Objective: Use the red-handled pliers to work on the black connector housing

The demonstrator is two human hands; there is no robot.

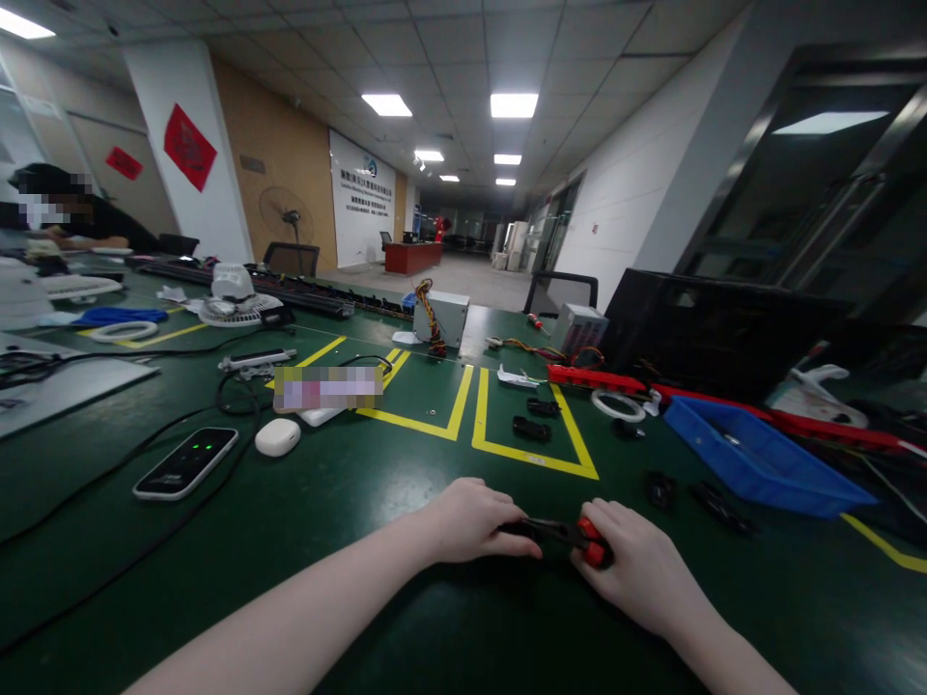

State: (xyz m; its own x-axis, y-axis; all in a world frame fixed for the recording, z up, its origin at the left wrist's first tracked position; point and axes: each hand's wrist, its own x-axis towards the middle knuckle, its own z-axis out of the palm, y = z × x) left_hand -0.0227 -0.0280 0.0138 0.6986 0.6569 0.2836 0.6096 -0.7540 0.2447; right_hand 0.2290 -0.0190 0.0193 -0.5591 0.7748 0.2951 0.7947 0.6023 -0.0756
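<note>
My right hand (633,565) is closed round the red handles of a pair of pliers (592,545), whose dark jaws point left. My left hand (474,521) pinches a small black part (516,527) between thumb and fingers, right at the tip of the jaws. The black part's exact kind is hard to make out, as fingers cover much of it. Both hands are just above the green table, close to its near side. Beyond them, two small black parts (532,428) lie inside a yellow-taped outline.
A blue tray (753,458) stands at right, with black pieces (722,507) beside it. At left lie a black device with green lights (186,463), a white case (277,437) and cables. A power supply (441,317) stands farther back. Another person sits far left.
</note>
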